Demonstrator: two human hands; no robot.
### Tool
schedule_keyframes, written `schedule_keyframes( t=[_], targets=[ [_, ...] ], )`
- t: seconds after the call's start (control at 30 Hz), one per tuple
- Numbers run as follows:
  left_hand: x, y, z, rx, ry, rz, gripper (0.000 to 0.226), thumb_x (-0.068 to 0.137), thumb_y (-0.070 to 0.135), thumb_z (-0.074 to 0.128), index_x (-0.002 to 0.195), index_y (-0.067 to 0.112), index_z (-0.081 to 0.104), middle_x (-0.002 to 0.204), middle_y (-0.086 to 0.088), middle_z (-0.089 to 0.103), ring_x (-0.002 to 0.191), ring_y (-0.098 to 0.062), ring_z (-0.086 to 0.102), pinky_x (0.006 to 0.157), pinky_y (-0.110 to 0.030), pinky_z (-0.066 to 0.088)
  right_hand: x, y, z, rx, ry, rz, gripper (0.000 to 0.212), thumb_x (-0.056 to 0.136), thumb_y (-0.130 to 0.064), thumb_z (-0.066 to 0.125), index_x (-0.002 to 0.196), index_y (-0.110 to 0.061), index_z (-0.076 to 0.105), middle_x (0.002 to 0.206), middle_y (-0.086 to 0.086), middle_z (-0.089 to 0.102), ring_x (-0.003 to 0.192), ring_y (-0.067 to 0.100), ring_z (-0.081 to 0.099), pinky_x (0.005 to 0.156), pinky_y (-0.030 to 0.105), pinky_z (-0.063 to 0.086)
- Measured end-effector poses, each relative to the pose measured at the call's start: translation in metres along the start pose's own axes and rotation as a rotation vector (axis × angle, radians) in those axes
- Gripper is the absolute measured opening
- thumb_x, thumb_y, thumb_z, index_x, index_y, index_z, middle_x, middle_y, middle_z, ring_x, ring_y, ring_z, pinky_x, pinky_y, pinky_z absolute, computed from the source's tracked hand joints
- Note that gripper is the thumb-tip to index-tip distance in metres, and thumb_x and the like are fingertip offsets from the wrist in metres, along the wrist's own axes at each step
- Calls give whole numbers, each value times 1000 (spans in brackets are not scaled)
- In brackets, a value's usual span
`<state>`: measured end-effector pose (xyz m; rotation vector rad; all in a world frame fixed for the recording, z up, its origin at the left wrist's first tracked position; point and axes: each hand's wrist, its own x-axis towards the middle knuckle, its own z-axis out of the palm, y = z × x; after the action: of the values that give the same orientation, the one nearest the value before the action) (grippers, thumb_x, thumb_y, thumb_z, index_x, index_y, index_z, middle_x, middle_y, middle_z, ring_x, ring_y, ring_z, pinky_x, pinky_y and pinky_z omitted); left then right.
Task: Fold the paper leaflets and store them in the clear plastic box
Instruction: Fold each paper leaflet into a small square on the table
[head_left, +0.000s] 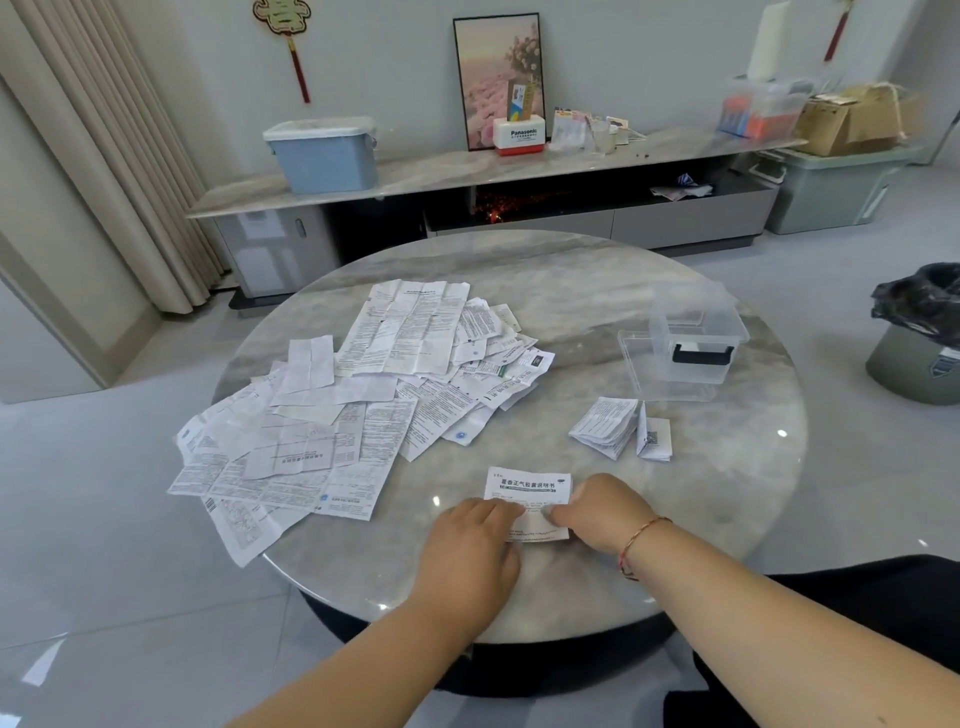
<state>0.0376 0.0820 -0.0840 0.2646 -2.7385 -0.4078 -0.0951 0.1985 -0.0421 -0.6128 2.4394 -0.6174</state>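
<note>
A small white leaflet (529, 491) with printed text lies partly folded near the front of the round marble table (571, 270). My left hand (470, 540) rests on its left part with fingers stretched flat. My right hand (597, 512) presses its right part, fingers curled down onto the paper. A wide heap of unfolded leaflets (353, 410) covers the table's left half. Two folded leaflets (621, 428) lie to the right of centre. The clear plastic box (698, 345) stands open at the right, on its lid, with a black latch facing me.
A bin lined with a black bag (919, 332) stands on the floor to the right. Behind the table runs a low marble sideboard (467, 166) carrying a blue tub (324, 156), a framed picture and cardboard boxes. Curtains hang at the left.
</note>
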Motion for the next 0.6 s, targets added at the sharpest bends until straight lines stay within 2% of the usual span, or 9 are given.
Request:
schedule_keyframes(
  t=[0.07,0.13,0.17,0.23,0.3,0.37,0.43,0.53,0.6],
  targets=[
    [4,-4,4,69,52,73,21,72,29,50,85,25,67,76,13,64,68,-12,59,59,-21,45,2,4,1,-12,36,18,25,82,-41,63,88,-17,64,85,1,63,87,21,59,63,24,39],
    [6,-7,8,121,88,128,7,68,18,64,73,23,64,67,11,61,59,-15,55,52,-23,42,0,9,4,-46,238,-58,43,72,-49,68,96,-16,55,97,1,58,95,21,56,72,27,42],
    [8,-6,9,132,105,127,10,64,13,67,69,21,62,62,9,59,55,-16,53,50,-24,41,-2,13,5,-50,315,-183,53,65,-50,71,102,-18,52,104,-2,53,101,18,51,80,28,41],
    [11,-6,7,118,153,104,8,67,11,62,65,18,60,55,5,55,50,-18,51,49,-25,39,-8,17,3,-114,252,-513,69,58,-47,70,120,-25,46,121,-10,42,119,9,37,97,25,32],
    [10,-12,4,62,125,130,10,76,15,50,71,17,59,57,3,56,51,-20,52,50,-26,40,-10,19,1,-217,135,-684,75,59,-41,62,130,-31,43,132,-20,31,129,0,23,104,25,20],
    [7,-21,-3,-36,-4,193,11,80,16,47,84,19,57,68,1,61,61,-21,57,56,-28,46,-1,26,0,-209,155,-762,54,62,-33,61,115,-30,61,128,-20,44,127,2,35,103,31,28],
    [2,-27,-15,-121,-126,147,22,78,20,48,99,22,55,86,1,65,76,-19,61,68,-27,48,6,26,1,-202,160,-798,20,67,-26,65,87,-25,70,102,-11,67,103,9,58,87,32,45],
    [-7,-22,-26,-263,-161,-53,38,77,39,55,112,26,51,102,12,65,92,-5,60,80,-18,46,5,18,3,-197,87,-720,3,79,-25,65,80,-23,66,78,-7,63,78,9,55,71,26,42],
    [-7,-10,-24,-388,-64,-213,29,82,37,63,106,31,47,88,15,65,81,4,59,70,-10,43,3,13,5,-128,73,-625,5,82,-25,64,86,-25,65,78,-13,60,73,2,52,68,18,40]
  ],
)
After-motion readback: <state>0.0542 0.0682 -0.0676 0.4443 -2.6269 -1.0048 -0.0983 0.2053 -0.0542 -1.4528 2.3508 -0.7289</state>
